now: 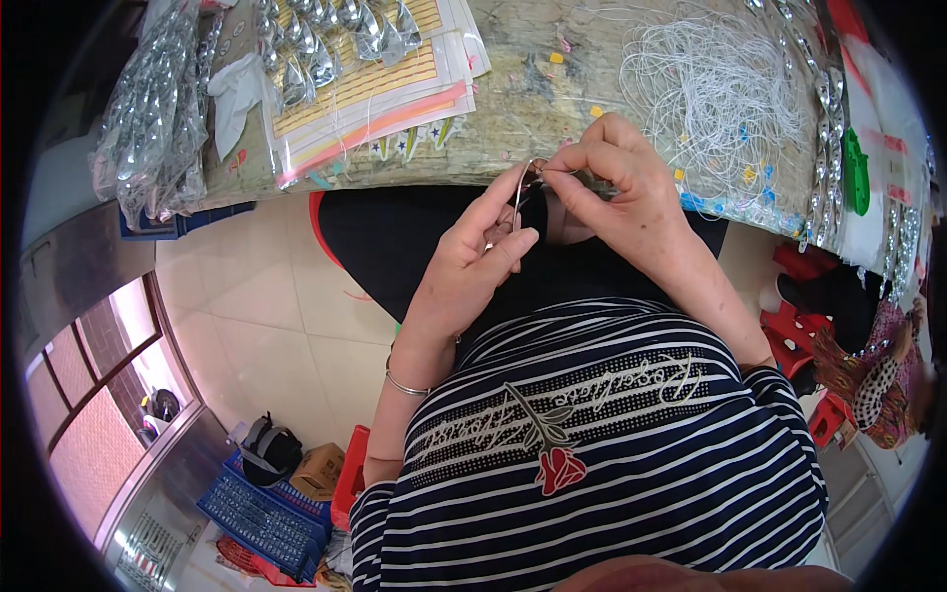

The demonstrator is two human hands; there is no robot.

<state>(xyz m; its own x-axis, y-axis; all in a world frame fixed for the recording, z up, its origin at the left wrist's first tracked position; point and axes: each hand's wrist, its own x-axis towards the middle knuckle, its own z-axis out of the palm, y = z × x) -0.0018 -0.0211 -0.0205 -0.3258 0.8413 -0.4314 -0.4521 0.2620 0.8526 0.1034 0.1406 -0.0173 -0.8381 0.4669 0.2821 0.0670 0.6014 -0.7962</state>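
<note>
- Between the two hands, just off the near edge of the worktable [552,109], sits a thin curved strand [519,202], pale and glinting; whether it is wire or cord is too small to tell.
- The left hand [473,242] has its fingers curled and its thumb stretched forward, apparently gripping the strand's lower part.
- The right hand [631,192] pinches with thumb and forefinger at the strand's upper end, the other fingers loosely bent.
- Below both hands lies black cloth [385,232] over the lap. Should either pinch loosen, so slim a piece could drop there or slip to the floor; dark folds might hide it.
- Right of the hands, a tangle of white cord [715,89] spreads in fine, springy-looking loops. A sleeve or finger catching one could pull knots tight.
- Left of the hands, twisted silver pieces [380,35], mirror-bright and spiral, lie on a yellow woven mat [370,89]; knocked together, they could scratch or snag.
- Farther left, a crinkled clear plastic bag [158,118] holding similar silver shapes hangs over the table's edge, so a bump from the left arm might drag it down.
- Beyond the hands, the tabletop looks rough and stained, scattered with small yellow scraps [597,111] that could cling to the work.
</note>
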